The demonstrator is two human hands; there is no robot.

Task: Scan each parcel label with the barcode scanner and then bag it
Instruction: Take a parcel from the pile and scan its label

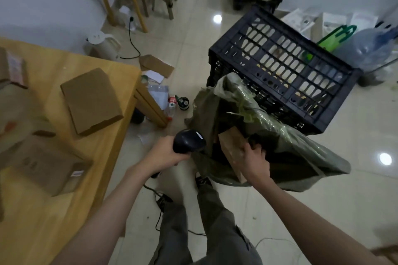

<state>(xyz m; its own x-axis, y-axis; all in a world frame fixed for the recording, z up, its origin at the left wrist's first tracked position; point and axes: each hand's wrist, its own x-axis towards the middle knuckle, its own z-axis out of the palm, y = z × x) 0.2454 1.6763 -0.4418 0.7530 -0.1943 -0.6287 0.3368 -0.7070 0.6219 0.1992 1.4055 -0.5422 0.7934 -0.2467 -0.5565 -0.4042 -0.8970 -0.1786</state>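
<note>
- Gripping a brown cardboard parcel [231, 148], the right hand [255, 161] is curling its fingers over the box's near edge and holding it tilted in the mouth of the green bag [297, 153].
- The parcel is showing plain, slightly creased kraft faces; its label is not visible from this angle.
- The left hand [160, 156] is wrapping its fingers round the handle of a black barcode scanner [189, 141], whose rounded head is sitting just beside the bag's left rim.
- The green bag, a thin olive plastic sack, is lying slumped open on the tiled floor [323, 211] and leaning against a black slotted crate [286, 71]; its inside is looking dark, and apart from the held parcel the contents cannot be told.
- Through the crate's slots pale and yellowish shapes are showing, too unclear to name.
- On the wooden table [64, 211] at the left, a flat cardboard box [91, 101] is lying closed, and a larger box [49, 165] nearer the person is carrying a small white label [77, 173], its print too blurred to read.
- A plastic bottle [171, 106] with a red-and-white label is lying on the floor by the table leg; its writing is unreadable.
</note>
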